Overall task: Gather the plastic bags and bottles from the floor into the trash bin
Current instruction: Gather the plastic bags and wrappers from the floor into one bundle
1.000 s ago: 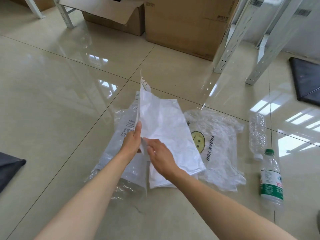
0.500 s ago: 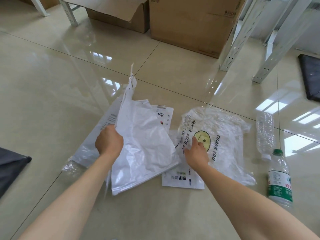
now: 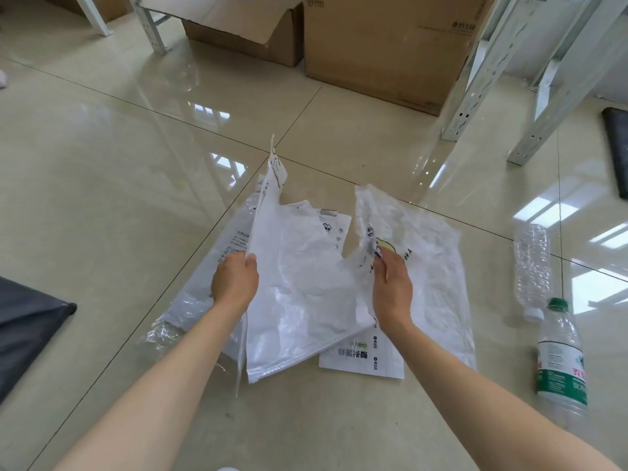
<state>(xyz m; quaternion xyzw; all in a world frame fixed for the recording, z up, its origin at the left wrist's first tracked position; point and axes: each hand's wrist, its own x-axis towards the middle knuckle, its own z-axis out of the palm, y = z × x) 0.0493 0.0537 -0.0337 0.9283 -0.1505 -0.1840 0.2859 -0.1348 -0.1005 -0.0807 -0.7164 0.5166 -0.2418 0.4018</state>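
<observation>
My left hand (image 3: 234,283) grips a white plastic bag (image 3: 299,287) by its left edge and holds it tilted up off the tile floor. My right hand (image 3: 390,287) pinches a clear smiley-face bag (image 3: 431,266) and lifts its left side. A flat white printed pouch (image 3: 360,360) lies under both bags. Another printed clear bag (image 3: 204,294) lies on the floor under my left hand. Two plastic bottles lie to the right: a clear crushed bottle (image 3: 531,270) and a green-labelled bottle (image 3: 560,365). No trash bin is in view.
Cardboard boxes (image 3: 384,45) stand at the back. White metal rack legs (image 3: 475,73) rise at the upper right. A dark bag (image 3: 27,324) lies at the left edge, and a dark mat (image 3: 616,147) at the right edge.
My right hand left the white bag, moved right to the smiley-face bag and now lifts its edge. My left hand carried the white bag leftward, uncovering the printed pouch.
</observation>
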